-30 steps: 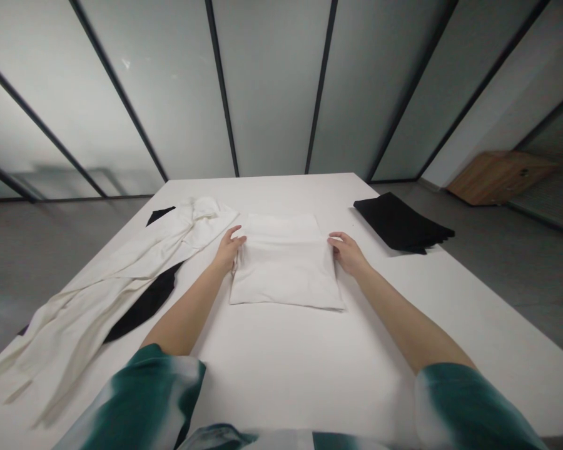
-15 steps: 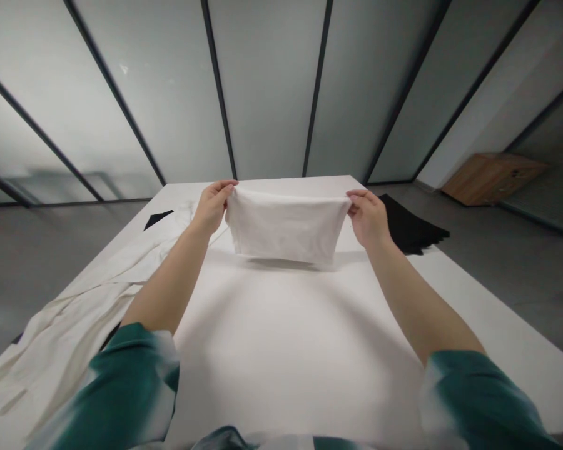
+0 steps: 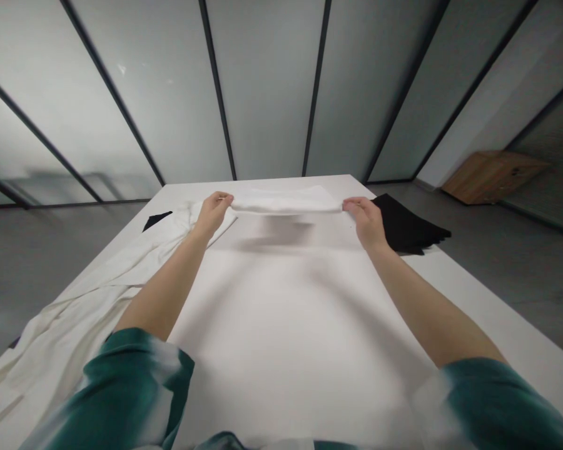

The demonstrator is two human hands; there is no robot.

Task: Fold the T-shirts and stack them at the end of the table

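Observation:
A white piece of cloth point(image 3: 286, 203) is stretched between my two hands above the far part of the table. My left hand point(image 3: 214, 211) pinches its left corner, fingers closed. At the opposite corner my right hand point(image 3: 365, 219) grips it the same way. The near edge runs almost straight from hand to hand, and the rest of the fabric extends away toward the far end. A soft shadow falls on the tabletop beneath. Whether the cloth's far part touches the table, I cannot tell.
Along the left side of the white table point(image 3: 300, 337) lie heaped white garments point(image 3: 89, 312), with a small dark piece point(image 3: 156, 220) beyond them. Black fabric point(image 3: 406, 225) is piled at the right edge. A wooden cabinet point(image 3: 495, 177) stands on the floor, and frosted panels rise behind.
The cloth hung down toward me before; now it has swung away toward the far end. Both hands have dropped slightly, still gripping the corners.

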